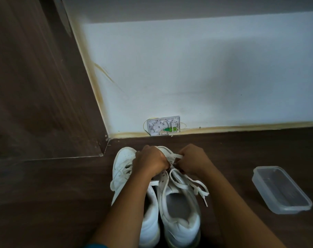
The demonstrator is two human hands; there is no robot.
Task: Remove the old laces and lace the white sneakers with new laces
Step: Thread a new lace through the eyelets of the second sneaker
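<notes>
Hands together: left hand [151, 161] and right hand [192, 161] each pinch lace [174, 155] on sneaker [180, 221].

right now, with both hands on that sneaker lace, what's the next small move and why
Probably pull the pinched strand out of the next eyelet row, working toward the toe. The left hand and right hand both grip the lace midway along the right-hand sneaker. The eyelets nearer the opening already look empty, and the freed lace trails loose beside it.
</notes>
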